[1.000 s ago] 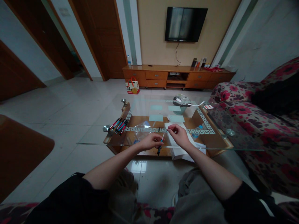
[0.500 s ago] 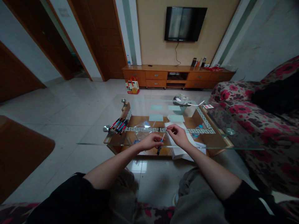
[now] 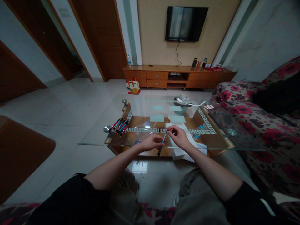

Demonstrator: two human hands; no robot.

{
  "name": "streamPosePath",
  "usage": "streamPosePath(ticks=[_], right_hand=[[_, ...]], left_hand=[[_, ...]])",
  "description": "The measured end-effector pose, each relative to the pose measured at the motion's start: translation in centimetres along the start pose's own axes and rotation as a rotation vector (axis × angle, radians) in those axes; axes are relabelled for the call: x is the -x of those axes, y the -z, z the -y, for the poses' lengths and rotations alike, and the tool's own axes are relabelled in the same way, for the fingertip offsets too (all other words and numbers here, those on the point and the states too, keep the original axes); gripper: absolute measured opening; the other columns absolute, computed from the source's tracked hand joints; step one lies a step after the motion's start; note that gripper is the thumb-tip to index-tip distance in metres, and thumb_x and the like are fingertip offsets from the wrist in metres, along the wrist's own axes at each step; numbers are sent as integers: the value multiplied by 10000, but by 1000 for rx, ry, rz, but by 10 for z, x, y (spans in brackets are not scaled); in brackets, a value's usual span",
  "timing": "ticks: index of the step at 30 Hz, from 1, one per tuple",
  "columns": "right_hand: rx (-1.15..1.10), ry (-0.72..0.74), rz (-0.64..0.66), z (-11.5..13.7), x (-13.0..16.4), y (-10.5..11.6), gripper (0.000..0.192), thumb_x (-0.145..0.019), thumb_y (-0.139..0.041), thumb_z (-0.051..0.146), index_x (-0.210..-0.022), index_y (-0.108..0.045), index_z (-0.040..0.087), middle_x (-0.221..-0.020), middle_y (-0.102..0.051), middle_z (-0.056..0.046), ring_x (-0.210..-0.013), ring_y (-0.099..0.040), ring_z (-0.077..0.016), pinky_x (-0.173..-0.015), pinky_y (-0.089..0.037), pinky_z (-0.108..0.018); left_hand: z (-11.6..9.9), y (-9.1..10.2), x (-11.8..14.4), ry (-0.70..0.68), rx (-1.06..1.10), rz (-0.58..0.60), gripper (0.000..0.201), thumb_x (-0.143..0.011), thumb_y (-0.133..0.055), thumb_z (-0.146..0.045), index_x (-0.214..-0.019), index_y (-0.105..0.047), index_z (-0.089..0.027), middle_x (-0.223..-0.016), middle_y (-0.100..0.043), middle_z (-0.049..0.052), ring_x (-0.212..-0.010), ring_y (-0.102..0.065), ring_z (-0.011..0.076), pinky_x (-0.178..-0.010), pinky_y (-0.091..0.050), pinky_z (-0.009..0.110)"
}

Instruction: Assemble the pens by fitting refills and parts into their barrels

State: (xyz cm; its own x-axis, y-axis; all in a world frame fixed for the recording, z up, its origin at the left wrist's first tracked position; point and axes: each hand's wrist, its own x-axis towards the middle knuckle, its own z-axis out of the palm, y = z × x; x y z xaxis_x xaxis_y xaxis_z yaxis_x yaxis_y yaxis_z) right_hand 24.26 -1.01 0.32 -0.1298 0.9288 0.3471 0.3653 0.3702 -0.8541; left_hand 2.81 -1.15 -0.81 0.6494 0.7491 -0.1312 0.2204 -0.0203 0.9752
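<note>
My left hand [image 3: 153, 142] is closed around a partly taken-apart pen [image 3: 160, 151], which slants over the near edge of the glass table. The pen has a dark lower part, a blue band and a thin pale shaft, perhaps a refill, rising from it. My right hand [image 3: 177, 135] pinches at the upper end of that shaft; a small part in its fingertips is too small to make out. A short black piece [image 3: 159, 129] lies just beyond my hands. Several pens [image 3: 120, 125] lie in a bunch at the table's left side.
The glass table [image 3: 93, 137] has a shelf beneath, with a white box [image 3: 177, 150] and a bottle with a blue cap [image 3: 200, 128]. A clear plastic bag [image 3: 142, 130] is left of centre. A bin [image 3: 181, 109] stands behind the table, a flowered sofa [image 3: 243, 109] at right.
Almost nothing differs. Both hands stay at the pen, with only a very slight shift of the fingers and the view.
</note>
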Motion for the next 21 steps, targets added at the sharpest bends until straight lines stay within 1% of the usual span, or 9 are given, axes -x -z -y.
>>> streamPosePath(ticks=[9, 16, 21], right_hand=[[-13, -8, 31, 1, 0, -1, 206, -864, -643, 354, -1002, -674, 205, -866, -694, -36, -749, -628, -173, -629, -470, -285], [-28, -20, 37, 2, 0, -1, 225, -859, -644, 364, -1011, -671, 201, -871, -693, -36, -745, -620, -167, -646, -472, -286], [-38, -25, 40, -1, 0, -1, 236, -860, -642, 374, -1016, -666, 199, -871, -688, -35, -746, -619, -167, -645, -469, -285]], left_hand=[[4, 2, -1, -17, -30, 7, 489, -758, -769, -469, -1087, -721, -110, -724, -665, 31, -572, -593, 99, -592, -529, 242], [2, 2, 0, 1, -29, 14, 508, -757, -765, -483, -1100, -716, -111, -739, -685, 45, -589, -610, 109, -605, -538, 248], [6, 4, -1, -6, -37, 26, 498, -772, -748, -473, -1114, -711, -112, -780, -693, 57, -625, -629, 124, -619, -544, 252]])
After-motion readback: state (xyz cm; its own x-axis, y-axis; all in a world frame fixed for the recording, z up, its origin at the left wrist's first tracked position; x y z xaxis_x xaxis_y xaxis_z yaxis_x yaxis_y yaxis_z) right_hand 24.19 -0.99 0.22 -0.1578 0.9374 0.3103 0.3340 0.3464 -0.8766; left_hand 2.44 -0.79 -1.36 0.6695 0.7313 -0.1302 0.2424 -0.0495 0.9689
